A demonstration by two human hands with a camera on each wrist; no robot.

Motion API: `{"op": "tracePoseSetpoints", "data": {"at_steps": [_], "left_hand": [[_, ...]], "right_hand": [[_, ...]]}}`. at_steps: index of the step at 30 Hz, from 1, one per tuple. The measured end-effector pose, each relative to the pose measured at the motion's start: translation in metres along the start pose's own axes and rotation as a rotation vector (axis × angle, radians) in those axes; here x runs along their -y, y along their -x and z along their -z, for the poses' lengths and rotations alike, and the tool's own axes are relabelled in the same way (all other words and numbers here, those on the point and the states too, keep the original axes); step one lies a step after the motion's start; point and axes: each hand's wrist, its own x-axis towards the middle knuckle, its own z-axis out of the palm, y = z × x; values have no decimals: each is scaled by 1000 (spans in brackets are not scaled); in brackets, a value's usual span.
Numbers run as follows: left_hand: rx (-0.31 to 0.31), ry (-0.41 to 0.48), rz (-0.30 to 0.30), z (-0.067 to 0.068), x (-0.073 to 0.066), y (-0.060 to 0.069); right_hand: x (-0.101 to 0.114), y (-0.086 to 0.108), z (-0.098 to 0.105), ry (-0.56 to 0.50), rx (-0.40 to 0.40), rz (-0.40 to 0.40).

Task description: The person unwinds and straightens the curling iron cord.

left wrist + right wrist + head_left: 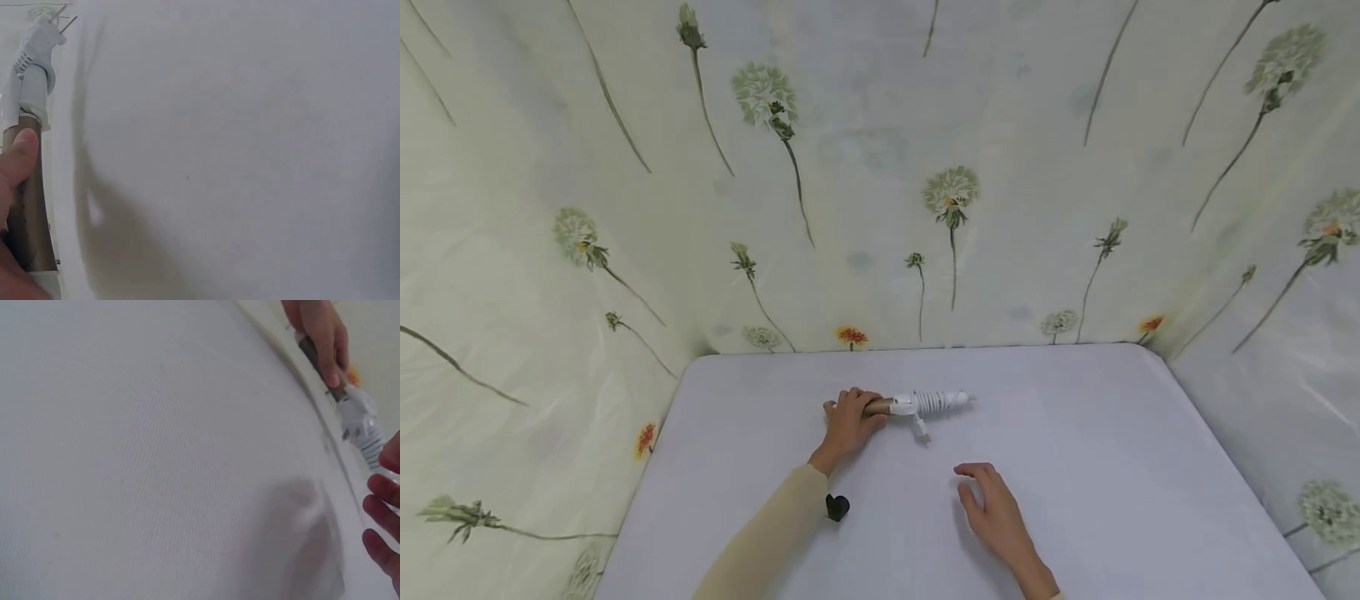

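Note:
My left hand (848, 425) grips the brown body of what looks like a hair styling iron (880, 407) near the back of the table. In the left wrist view, the thumb lies along the brown part of the iron (30, 206), which has small dark dots. White cord (931, 402) is coiled round the other end, and a white two-pin plug (921, 428) sticks out from it. Nearer the front, my right hand (997, 515) is held apart from the iron, fingers loosely bent with nothing in them. Part of the iron is hidden behind the left hand.
A white cloth covers the table (1075, 433), whose back edge meets a flower-printed curtain (865, 275). The curtain also hangs along both sides. A small black object (837, 507) shows beside the left sleeve (775, 525).

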Motion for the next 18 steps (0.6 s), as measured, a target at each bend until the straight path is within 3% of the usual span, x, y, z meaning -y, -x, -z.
{"op": "tracePoseSetpoints", "data": {"at_steps": [5, 13, 18], "left_hand": [[-42, -2, -8, 10, -4, 8], [-86, -1, -31, 20, -6, 24], [-111, -16, -55, 22, -11, 35]], "right_hand": [[13, -8, -2, -38, -35, 1], [38, -30, -18, -141, -41, -113], [47, -39, -26, -177, -50, -144]]}}
